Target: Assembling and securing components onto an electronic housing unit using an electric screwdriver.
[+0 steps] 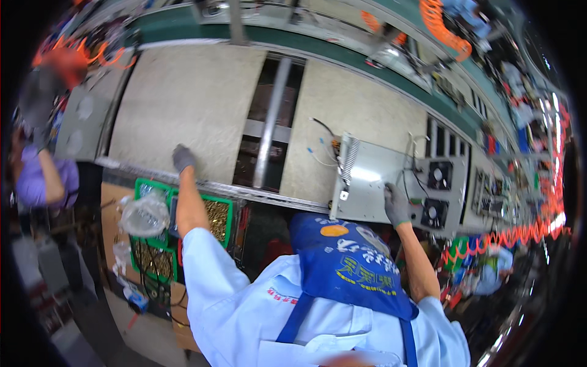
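Note:
My left hand (183,158), in a grey glove, is at the near edge of a pale board (189,101) on the left of the line. Nothing shows in it, but its fingers are too indistinct to read. My right hand (396,205), also gloved, lies on a flat metal panel (364,186) near its right side, fingers stretched out and apart. A coil-wound resistor (350,160) is fixed along the panel's left edge, with loose wires (324,125) beyond it. Right of my hand, a plate with two black fans (435,211) adjoins the panel, with dark cables between.
A metal bar (272,122) crosses the gap between the left board and another pale board (361,92). Below my left arm are green bins (223,223) of brass-coloured fasteners and a clear plastic bag (145,215). Orange coiled hoses (510,238) hang at right. Another person's purple sleeve (46,177) is at far left.

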`<action>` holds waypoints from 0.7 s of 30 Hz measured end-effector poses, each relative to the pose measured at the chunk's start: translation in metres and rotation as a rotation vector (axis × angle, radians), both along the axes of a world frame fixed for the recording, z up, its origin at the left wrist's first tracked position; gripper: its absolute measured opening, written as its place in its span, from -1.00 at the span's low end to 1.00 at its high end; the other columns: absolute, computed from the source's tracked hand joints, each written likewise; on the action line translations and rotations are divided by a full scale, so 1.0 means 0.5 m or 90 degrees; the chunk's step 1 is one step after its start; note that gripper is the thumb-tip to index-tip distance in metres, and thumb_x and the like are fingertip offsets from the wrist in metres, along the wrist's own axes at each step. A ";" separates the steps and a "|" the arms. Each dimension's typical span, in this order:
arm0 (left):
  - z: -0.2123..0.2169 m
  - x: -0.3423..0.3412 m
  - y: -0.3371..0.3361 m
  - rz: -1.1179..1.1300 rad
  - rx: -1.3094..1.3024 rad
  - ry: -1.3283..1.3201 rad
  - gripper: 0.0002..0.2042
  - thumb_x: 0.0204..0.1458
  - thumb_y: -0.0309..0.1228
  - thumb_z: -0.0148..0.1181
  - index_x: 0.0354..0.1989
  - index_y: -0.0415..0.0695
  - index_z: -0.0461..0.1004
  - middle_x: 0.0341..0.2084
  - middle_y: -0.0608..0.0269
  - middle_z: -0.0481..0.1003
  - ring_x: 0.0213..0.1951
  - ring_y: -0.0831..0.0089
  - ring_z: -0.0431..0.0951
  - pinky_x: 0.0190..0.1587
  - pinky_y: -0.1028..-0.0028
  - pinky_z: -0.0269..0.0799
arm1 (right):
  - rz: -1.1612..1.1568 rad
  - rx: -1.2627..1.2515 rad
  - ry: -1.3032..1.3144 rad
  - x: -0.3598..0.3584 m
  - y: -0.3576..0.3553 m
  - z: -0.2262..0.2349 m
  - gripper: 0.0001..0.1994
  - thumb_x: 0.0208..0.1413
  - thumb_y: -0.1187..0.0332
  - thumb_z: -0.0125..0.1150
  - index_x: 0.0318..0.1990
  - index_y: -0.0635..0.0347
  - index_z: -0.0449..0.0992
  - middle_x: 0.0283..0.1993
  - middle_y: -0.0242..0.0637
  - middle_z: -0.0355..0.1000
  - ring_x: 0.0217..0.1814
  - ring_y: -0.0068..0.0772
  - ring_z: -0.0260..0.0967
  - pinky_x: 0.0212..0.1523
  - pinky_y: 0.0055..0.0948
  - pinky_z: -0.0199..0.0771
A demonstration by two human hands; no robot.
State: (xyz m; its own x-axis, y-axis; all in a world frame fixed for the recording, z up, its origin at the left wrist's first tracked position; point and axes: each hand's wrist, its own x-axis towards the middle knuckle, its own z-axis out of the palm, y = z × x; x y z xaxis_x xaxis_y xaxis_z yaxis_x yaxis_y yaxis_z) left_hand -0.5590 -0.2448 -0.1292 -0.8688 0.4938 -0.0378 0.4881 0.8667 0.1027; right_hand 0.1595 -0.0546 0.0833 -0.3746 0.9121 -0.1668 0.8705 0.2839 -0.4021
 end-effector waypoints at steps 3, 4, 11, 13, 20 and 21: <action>0.090 0.130 0.083 0.037 0.154 -0.122 -0.84 0.09 -0.42 0.06 -0.22 -0.20 0.49 -0.28 -0.07 0.58 -0.20 0.10 0.60 -0.13 0.16 0.49 | -0.022 0.022 -0.007 -0.034 0.001 0.019 -0.64 0.28 0.16 -0.08 0.02 0.24 0.45 -0.07 0.09 0.47 0.00 0.13 0.42 0.01 -0.12 0.40; 0.111 0.166 0.121 0.011 0.153 -0.125 -0.84 0.09 -0.42 0.06 -0.22 -0.20 0.49 -0.28 -0.07 0.58 -0.20 0.10 0.60 -0.13 0.16 0.49 | -0.038 0.005 0.003 -0.046 0.001 0.029 -0.63 0.28 0.16 -0.09 0.02 0.24 0.45 -0.08 0.09 0.48 -0.02 0.13 0.43 -0.01 -0.11 0.41; 0.332 0.594 0.315 -0.414 0.579 -0.411 -0.70 0.02 -0.58 0.07 -0.04 -0.20 0.50 -0.19 0.08 0.58 -0.16 0.34 0.60 -0.07 0.43 0.48 | -0.063 -0.092 -0.098 -0.059 0.046 -0.019 -0.67 0.25 0.10 -0.03 -0.12 0.15 0.51 -0.27 -0.02 0.53 -0.16 0.06 0.48 -0.11 -0.12 0.46; 0.388 0.726 0.339 -0.463 0.528 -0.503 -0.69 0.02 -0.56 0.07 -0.02 -0.21 0.46 -0.24 0.06 0.58 -0.21 0.26 0.61 -0.14 0.38 0.51 | -0.092 -0.107 -0.045 -0.064 0.067 -0.027 -0.66 0.24 0.07 0.00 -0.13 0.14 0.52 -0.26 -0.03 0.54 -0.18 0.01 0.50 -0.12 -0.18 0.47; 0.404 1.015 0.356 -0.678 0.304 -0.438 -0.62 0.04 -0.41 0.16 0.03 -0.18 0.28 -0.43 -0.04 0.54 -0.38 -0.02 0.58 -0.37 0.14 0.48 | -0.105 -0.344 0.298 -0.051 0.124 -0.021 -0.59 0.13 0.09 0.22 -0.09 0.29 0.59 -0.27 -0.23 0.58 -0.19 -0.46 0.48 -0.11 -0.43 0.45; 0.401 1.037 0.362 -0.709 0.275 -0.418 -0.61 0.05 -0.43 0.14 0.06 -0.18 0.26 -0.45 -0.07 0.53 -0.40 -0.02 0.57 -0.38 0.12 0.47 | -0.056 -0.363 0.336 -0.044 0.131 -0.022 -0.61 0.13 0.12 0.22 -0.11 0.31 0.60 -0.29 -0.25 0.57 -0.24 -0.49 0.45 -0.16 -0.45 0.43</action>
State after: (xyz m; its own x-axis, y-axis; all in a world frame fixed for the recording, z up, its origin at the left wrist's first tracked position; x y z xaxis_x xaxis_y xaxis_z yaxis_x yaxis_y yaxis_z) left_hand -0.0406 -0.0637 0.0713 0.1115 0.9926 0.0485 0.6576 -0.1103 0.7453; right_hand 0.1375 0.0109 0.0724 -0.4644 0.7690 -0.4393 0.5338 -0.1527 -0.8317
